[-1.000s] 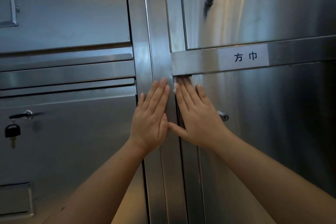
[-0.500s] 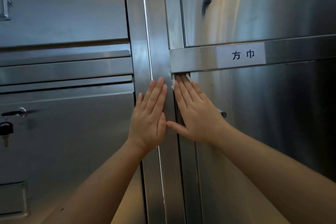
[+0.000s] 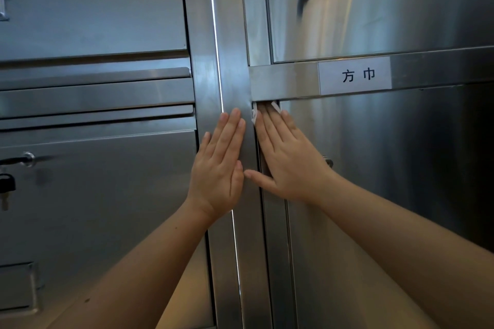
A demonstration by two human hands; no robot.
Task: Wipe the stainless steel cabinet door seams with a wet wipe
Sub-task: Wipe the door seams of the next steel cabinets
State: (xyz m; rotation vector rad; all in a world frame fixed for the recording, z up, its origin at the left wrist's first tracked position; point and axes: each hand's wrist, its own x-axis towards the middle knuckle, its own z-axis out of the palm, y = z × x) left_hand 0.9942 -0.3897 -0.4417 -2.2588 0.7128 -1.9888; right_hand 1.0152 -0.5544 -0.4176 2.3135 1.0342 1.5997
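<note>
The left hand [image 3: 219, 165] lies on the post [image 3: 230, 35]. Just right of it, the right hand [image 3: 290, 160] presses the wipe [image 3: 254, 116] into the seam [image 3: 299, 99] under the crossbar [image 3: 283, 80].

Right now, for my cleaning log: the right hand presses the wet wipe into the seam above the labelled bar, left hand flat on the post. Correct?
Wrong seam: the head view shows the right hand pressing the wet wipe into the seam below the labelled bar, not above. The left hand lies flat on the post.
</note>
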